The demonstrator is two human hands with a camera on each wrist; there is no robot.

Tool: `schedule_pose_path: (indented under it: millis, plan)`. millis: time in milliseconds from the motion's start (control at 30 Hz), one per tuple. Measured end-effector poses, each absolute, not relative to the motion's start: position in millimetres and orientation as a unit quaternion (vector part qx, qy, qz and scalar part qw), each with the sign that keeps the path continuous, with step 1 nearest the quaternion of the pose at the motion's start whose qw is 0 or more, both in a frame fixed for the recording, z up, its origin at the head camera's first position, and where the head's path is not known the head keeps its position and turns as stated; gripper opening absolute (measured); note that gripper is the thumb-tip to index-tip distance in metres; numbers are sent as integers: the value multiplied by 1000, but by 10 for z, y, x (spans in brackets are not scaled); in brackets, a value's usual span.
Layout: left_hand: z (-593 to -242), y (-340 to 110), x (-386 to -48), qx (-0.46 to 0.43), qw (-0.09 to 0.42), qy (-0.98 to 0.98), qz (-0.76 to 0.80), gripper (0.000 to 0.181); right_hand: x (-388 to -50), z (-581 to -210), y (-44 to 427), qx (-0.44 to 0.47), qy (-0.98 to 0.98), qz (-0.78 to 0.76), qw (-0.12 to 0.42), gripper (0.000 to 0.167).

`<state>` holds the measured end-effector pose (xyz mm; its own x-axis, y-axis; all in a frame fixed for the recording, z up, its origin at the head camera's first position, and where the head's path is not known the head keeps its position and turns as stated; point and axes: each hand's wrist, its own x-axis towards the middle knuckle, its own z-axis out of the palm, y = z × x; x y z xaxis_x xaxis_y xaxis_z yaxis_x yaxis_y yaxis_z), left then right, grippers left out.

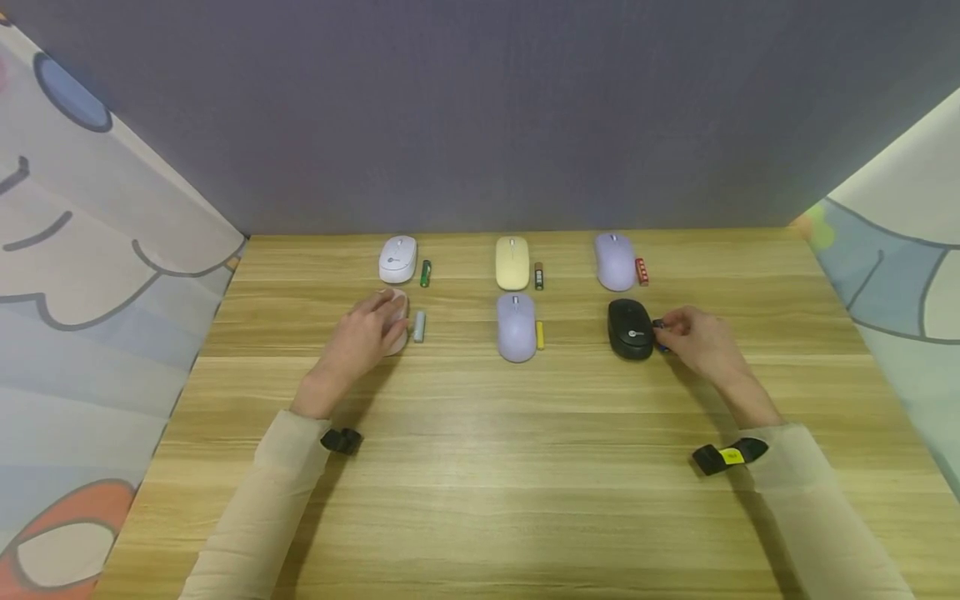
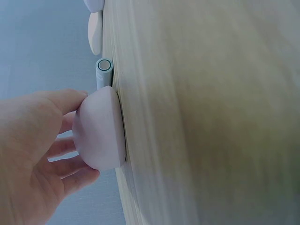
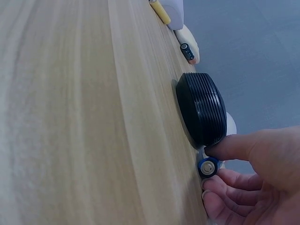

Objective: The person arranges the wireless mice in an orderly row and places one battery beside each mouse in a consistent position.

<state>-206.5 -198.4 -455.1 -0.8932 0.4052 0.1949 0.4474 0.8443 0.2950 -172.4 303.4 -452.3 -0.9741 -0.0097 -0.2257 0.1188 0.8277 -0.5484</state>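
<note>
My left hand [image 1: 358, 335] lies over a pale pink computer mouse [image 2: 98, 131], thumb on one side and fingers round the other. The mouse rests on the table, partly hidden by the hand in the head view. Just right of it a light grey battery [image 1: 419, 327] lies on the wood. At the right, a blue battery [image 3: 208, 167] is pinched between the thumb and fingers of my right hand [image 1: 701, 340], low at the tabletop. Close beside that battery sits a black mouse [image 1: 630, 329] with ribbed sides.
A lilac mouse [image 1: 516, 327] with a yellow battery [image 1: 540, 335] sits between the hands. Behind stand a white mouse [image 1: 397, 259] and green battery [image 1: 426, 273], a yellow mouse [image 1: 512, 263] and dark battery [image 1: 538, 276], another lilac mouse [image 1: 615, 262] and red battery [image 1: 642, 272].
</note>
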Motion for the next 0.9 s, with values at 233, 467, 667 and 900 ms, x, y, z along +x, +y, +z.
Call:
schedule_pose_path:
  millis: [233,467,667,900]
  plan:
    - [-4555,-1981,-2069,-220,60,-959,-167,41,-1718,-4508,3038,30,949,-292,117,46]
    - [-4551,-1980,-2071,-222,62,-959,-166,41,-1719,-4509,3041,27,949,-293,112,45]
    - [-4551,-1979,-2073,-218,57,-960,-168,41,-1709,-4517,3046,23,949,-296,106,45]
    - [-4551,-1984,-2074,-219,57,-959,-168,41,-1700,-4509,3043,20,950,-295,102,45]
